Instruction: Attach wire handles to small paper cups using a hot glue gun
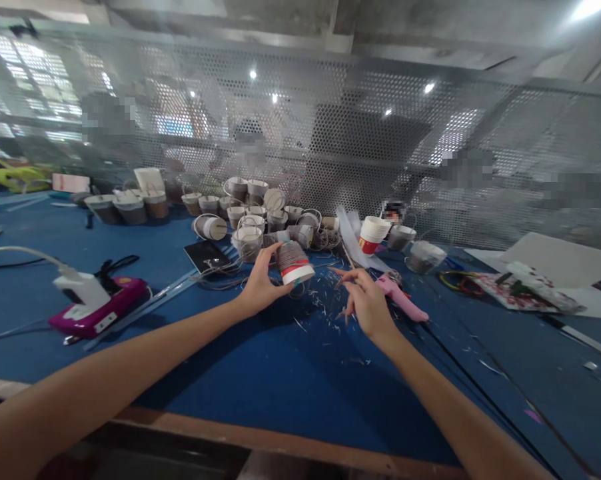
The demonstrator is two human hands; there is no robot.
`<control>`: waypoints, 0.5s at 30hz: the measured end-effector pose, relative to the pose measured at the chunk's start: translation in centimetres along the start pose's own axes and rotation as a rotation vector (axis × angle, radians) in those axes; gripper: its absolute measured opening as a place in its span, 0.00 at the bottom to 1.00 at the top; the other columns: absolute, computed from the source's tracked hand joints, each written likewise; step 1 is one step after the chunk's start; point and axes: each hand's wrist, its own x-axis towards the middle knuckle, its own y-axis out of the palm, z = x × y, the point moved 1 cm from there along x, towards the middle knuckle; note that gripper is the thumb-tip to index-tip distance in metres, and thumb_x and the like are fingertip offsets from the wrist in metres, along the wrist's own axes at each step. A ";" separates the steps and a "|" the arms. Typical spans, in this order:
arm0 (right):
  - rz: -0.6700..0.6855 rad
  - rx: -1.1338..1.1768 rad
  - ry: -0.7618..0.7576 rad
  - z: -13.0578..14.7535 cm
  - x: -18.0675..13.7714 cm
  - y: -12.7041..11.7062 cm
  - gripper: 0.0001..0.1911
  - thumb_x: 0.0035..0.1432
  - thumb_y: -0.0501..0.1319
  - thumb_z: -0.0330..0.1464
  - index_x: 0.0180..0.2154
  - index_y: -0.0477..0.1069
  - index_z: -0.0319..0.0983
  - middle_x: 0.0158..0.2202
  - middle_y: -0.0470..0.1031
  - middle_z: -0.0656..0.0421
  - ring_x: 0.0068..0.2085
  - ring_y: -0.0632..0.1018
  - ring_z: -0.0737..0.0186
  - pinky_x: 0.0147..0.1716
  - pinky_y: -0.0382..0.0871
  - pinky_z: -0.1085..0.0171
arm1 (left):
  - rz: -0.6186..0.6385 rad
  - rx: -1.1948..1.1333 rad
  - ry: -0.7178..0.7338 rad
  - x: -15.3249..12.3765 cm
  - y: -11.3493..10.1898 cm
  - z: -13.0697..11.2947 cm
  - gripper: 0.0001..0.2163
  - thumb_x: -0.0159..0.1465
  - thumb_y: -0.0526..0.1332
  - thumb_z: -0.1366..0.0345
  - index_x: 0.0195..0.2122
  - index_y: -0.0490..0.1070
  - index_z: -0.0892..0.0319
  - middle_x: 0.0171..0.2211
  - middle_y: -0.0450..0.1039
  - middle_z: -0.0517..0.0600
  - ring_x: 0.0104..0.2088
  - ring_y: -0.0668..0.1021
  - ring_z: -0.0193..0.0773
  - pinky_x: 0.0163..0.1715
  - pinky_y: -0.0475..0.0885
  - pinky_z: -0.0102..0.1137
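Note:
Tilted on its side in my left hand [261,285] is a paper cup [294,261], wrapped in grey-brown cord, with a red band and white rim still showing at its lower end. My thumb and fingers grip it from the left, just above the table. To the right, my right hand [365,301] hovers with its fingers apart and nothing visible in them. A pink glue gun [403,299] lies just beyond that hand. Grey cord [220,279] trails on the table left of the cup.
Several cord-wrapped cups with handles [248,241] crowd the back of the blue table [300,393]. White paper cups [374,233] stand stacked at back right. A purple power strip [100,313] with a white plug sits left. Scraps litter the middle; a perforated metal screen [290,133] rises behind.

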 end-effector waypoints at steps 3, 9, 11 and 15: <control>-0.202 0.011 0.238 -0.9 1.3 -1.0 0.04 0.48 0.56 0.33 0.30 0.61 0.42 0.11 0.62 0.69 0.12 0.67 0.65 0.12 0.64 0.67 | 0.043 -0.109 -0.075 0.0 0.1 -0.1 0.37 0.49 0.69 0.64 0.58 0.55 0.52 0.54 0.63 0.57 0.54 0.69 0.50 0.51 0.70 0.48; -0.003 0.420 -0.148 0.4 0.4 -0.8 0.09 0.49 0.56 0.35 0.35 0.60 0.42 0.42 0.76 0.61 0.12 0.62 0.77 0.15 0.70 0.66 | 0.087 -0.144 -0.140 -0.1 0.3 -0.3 0.37 0.46 0.70 0.63 0.57 0.56 0.55 0.53 0.65 0.59 0.52 0.71 0.52 0.50 0.70 0.49; 0.254 0.496 -0.184 0.9 -0.5 0.1 0.08 0.52 0.55 0.36 0.35 0.61 0.42 0.52 0.72 0.57 0.13 0.61 0.79 0.14 0.69 0.67 | 0.109 -0.154 -0.106 -0.1 0.4 -0.5 0.38 0.46 0.70 0.64 0.57 0.56 0.54 0.54 0.64 0.58 0.54 0.70 0.51 0.51 0.69 0.49; 0.504 0.514 -0.143 0.9 -1.2 1.4 0.07 0.53 0.55 0.36 0.35 0.62 0.40 0.55 0.69 0.54 0.14 0.61 0.81 0.15 0.69 0.68 | 0.153 -0.170 -0.075 -0.2 0.4 -1.1 0.37 0.46 0.69 0.69 0.57 0.55 0.54 0.56 0.63 0.57 0.56 0.69 0.50 0.54 0.68 0.48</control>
